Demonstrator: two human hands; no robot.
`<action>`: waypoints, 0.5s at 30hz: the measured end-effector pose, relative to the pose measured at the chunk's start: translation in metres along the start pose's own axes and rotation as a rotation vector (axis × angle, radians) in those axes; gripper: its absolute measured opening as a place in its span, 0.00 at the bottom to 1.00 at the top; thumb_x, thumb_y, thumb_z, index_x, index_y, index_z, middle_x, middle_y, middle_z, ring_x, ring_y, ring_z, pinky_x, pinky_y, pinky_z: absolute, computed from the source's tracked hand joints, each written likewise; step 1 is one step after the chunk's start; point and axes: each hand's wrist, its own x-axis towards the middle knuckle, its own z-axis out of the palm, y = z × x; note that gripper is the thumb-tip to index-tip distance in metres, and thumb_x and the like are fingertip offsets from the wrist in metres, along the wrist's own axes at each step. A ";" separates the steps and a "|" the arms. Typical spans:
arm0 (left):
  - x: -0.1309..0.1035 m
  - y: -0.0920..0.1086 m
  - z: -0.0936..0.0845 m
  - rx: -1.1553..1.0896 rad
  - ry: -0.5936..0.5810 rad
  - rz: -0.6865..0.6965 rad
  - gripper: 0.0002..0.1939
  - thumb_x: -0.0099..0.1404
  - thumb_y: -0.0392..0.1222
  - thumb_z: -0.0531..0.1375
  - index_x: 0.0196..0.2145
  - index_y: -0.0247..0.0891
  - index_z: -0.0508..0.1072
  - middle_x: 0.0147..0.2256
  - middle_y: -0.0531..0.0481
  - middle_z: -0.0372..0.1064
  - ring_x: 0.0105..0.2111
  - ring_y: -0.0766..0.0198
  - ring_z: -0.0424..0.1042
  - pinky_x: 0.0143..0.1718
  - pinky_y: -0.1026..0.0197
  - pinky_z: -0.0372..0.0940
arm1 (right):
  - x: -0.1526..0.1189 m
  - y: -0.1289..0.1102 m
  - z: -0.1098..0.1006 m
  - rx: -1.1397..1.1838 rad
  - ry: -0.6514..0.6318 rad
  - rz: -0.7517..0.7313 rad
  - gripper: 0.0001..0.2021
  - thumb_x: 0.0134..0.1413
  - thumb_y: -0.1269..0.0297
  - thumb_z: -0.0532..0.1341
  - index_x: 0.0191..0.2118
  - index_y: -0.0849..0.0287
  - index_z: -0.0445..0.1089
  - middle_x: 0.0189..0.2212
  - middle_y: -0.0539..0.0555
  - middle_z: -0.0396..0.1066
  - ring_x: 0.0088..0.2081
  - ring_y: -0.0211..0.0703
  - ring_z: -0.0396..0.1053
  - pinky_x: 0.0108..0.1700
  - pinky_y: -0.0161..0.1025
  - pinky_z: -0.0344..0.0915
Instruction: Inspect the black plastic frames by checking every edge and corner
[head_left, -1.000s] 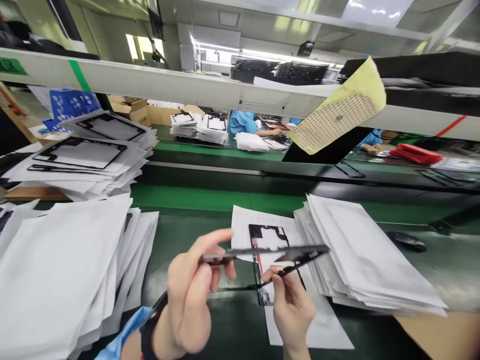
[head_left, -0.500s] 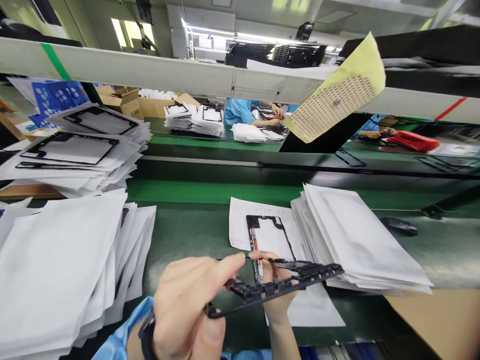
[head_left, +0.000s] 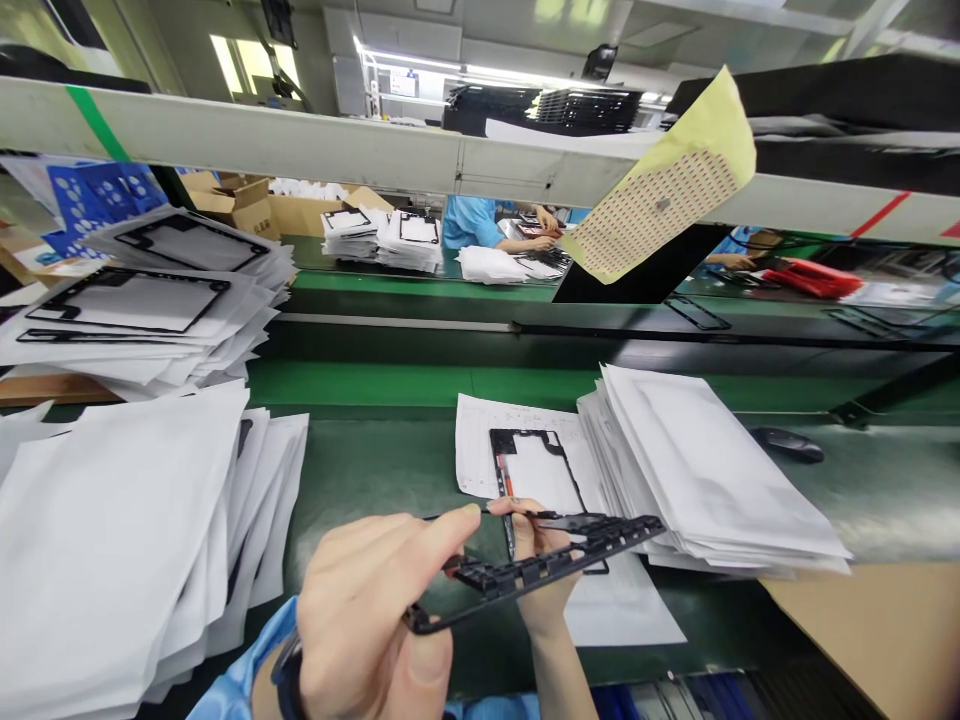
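Both hands hold up a thin black plastic frame (head_left: pixel 540 568), nearly edge-on to me. My left hand (head_left: pixel 375 610) pinches its near end between thumb and forefinger. Behind the frame, my right hand (head_left: pixel 536 580) grips its middle with the fingers under and around it. Below the hands, another black frame (head_left: pixel 534 468) lies flat on a white sheet (head_left: pixel 480 440) on the green belt.
A fanned stack of white sheets (head_left: pixel 705 470) lies right of the hands, a larger pile (head_left: pixel 112 540) to the left, and frames on sheets (head_left: pixel 127 310) at far left. A yellow perforated sheet (head_left: pixel 667 190) hangs from the overhead rail. A person in blue (head_left: pixel 480 222) works across the line.
The held frame has tipped from flat and high to lower and closer, showing its ribbed edge. My right hand moved from its near edge to behind it. The view drifted slightly.
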 end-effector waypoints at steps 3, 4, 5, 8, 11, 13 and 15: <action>0.004 -0.004 -0.005 -0.005 -0.068 0.059 0.22 0.72 0.52 0.48 0.49 0.38 0.74 0.26 0.48 0.73 0.26 0.60 0.74 0.26 0.61 0.69 | -0.002 0.003 0.000 -0.004 -0.016 -0.029 0.10 0.62 0.76 0.53 0.35 0.58 0.70 0.31 0.53 0.75 0.35 0.41 0.76 0.40 0.37 0.75; 0.005 -0.007 -0.008 -0.017 -0.077 0.051 0.23 0.72 0.55 0.48 0.48 0.38 0.75 0.26 0.49 0.73 0.26 0.62 0.73 0.26 0.63 0.68 | -0.003 0.003 -0.001 -0.007 -0.022 -0.041 0.10 0.62 0.76 0.53 0.36 0.58 0.70 0.31 0.53 0.75 0.35 0.41 0.76 0.39 0.36 0.75; 0.005 -0.012 -0.010 -0.030 -0.074 0.017 0.24 0.72 0.57 0.48 0.47 0.38 0.76 0.25 0.49 0.72 0.25 0.64 0.73 0.25 0.64 0.67 | -0.003 0.003 -0.002 -0.011 -0.028 -0.058 0.10 0.62 0.77 0.53 0.36 0.58 0.69 0.31 0.53 0.75 0.34 0.41 0.76 0.38 0.36 0.75; 0.007 -0.030 -0.012 -0.050 0.021 -0.192 0.22 0.75 0.51 0.45 0.45 0.39 0.77 0.24 0.52 0.71 0.22 0.68 0.70 0.20 0.68 0.62 | -0.002 0.001 -0.008 -0.027 -0.027 -0.110 0.10 0.62 0.77 0.53 0.39 0.58 0.70 0.27 0.51 0.72 0.29 0.39 0.73 0.32 0.35 0.72; 0.013 -0.043 -0.009 0.095 0.104 -0.286 0.20 0.74 0.40 0.49 0.61 0.41 0.65 0.38 0.48 0.75 0.33 0.65 0.74 0.35 0.64 0.69 | 0.007 -0.007 -0.018 -0.079 0.001 -0.173 0.14 0.61 0.79 0.53 0.46 0.57 0.70 0.26 0.51 0.69 0.26 0.38 0.68 0.27 0.33 0.66; 0.017 -0.044 -0.008 0.212 0.071 -0.151 0.29 0.68 0.35 0.57 0.65 0.42 0.59 0.55 0.41 0.67 0.51 0.56 0.71 0.53 0.53 0.65 | 0.015 -0.014 -0.026 -0.128 -0.018 -0.255 0.16 0.60 0.81 0.53 0.48 0.57 0.69 0.27 0.53 0.68 0.26 0.38 0.65 0.26 0.34 0.63; 0.019 -0.039 -0.010 0.213 -0.073 0.029 0.29 0.64 0.31 0.58 0.62 0.40 0.63 0.58 0.41 0.63 0.56 0.51 0.66 0.57 0.51 0.62 | 0.023 -0.021 -0.032 -0.172 -0.094 -0.367 0.18 0.57 0.83 0.54 0.49 0.59 0.69 0.28 0.54 0.69 0.26 0.39 0.64 0.26 0.35 0.61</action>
